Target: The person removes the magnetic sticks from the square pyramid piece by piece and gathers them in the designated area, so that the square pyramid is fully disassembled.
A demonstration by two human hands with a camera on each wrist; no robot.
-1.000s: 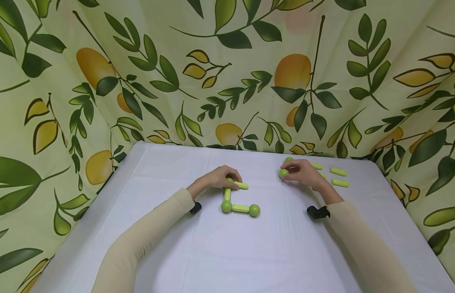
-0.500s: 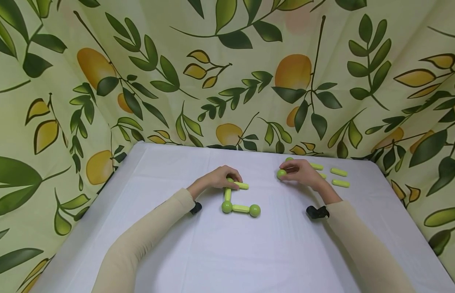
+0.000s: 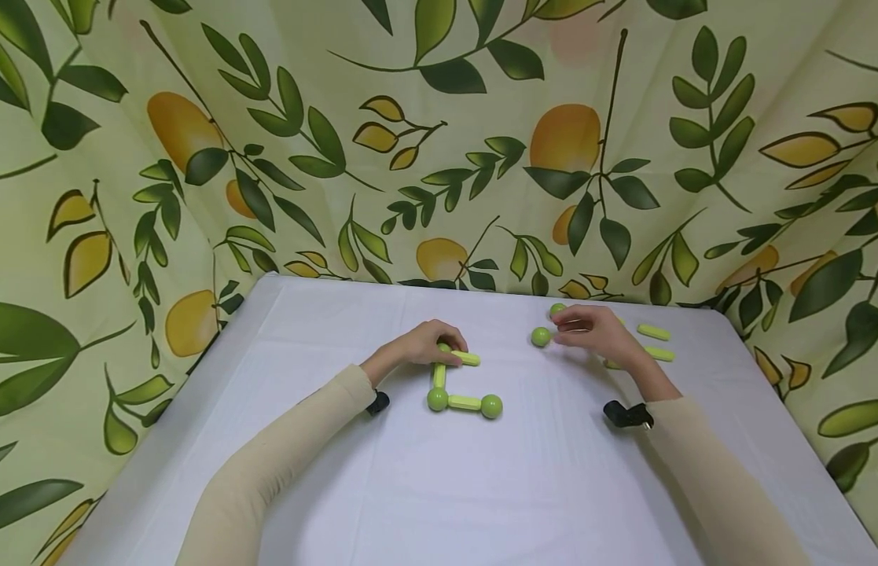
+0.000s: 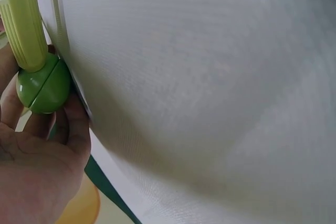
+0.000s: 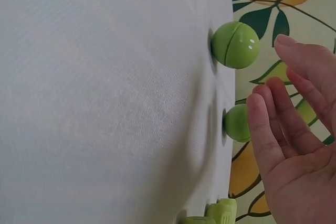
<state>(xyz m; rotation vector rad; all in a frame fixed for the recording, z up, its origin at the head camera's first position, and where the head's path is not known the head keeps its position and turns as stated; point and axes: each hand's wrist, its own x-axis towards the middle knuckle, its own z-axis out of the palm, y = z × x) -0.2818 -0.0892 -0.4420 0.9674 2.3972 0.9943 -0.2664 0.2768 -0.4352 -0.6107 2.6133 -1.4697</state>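
My left hand (image 3: 430, 344) grips a green ball (image 4: 44, 85) at the upper corner of a joined frame of balls and ribbed yellow-green sticks. One stick (image 3: 439, 376) runs from that corner down to a second ball (image 3: 437, 399). From there a stick (image 3: 464, 403) leads right to a third ball (image 3: 491, 406). Another stick (image 3: 468, 359) points right from the held corner. Over on the right, my right hand (image 3: 597, 334) has loosely bent fingers around nothing, just beside a loose green ball (image 5: 236, 45). A farther loose ball (image 5: 237, 123) is partly behind its fingers.
Loose yellow-green sticks lie at the back right, among them a stick (image 3: 654, 332) and another stick (image 3: 658, 354); others are partly hidden by the right hand. A white cloth covers the table (image 3: 439, 487). A leaf-patterned curtain (image 3: 439, 157) hangs along its back and sides.
My right hand has slid the near loose ball slightly left, let go of it and drawn back to the right. The left hand and the joined frame have not moved.
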